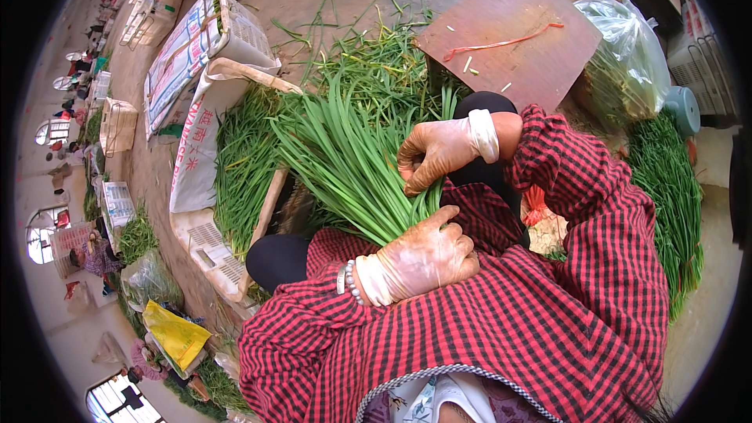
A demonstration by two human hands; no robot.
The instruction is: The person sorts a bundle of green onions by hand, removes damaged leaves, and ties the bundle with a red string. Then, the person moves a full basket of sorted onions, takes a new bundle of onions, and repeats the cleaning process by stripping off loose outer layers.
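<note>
A thick bunch of garlic chives [337,160] lies across my lap, its leaves fanning toward the far left. My left hand [427,257], in a thin stained glove, is closed round the base of the bunch; the stem ends are hidden behind it. Just beyond, my right hand [442,150], gloved as well, has thumb and fingertips pinched on some blades at the bunch's right side. Loose chives [364,70] are heaped on the floor past the bunch. More long leaves [243,160] fill a crate at the left, partly covered by a white woven sack [192,160].
A low brown table [517,31] at the far right bears a red tie [501,41] and stem scraps. Right of it stand a clear plastic bag [627,55] of greens and a pile of tied chives [666,196]. Crates [243,31] and a yellow sack [176,333] lie to the left.
</note>
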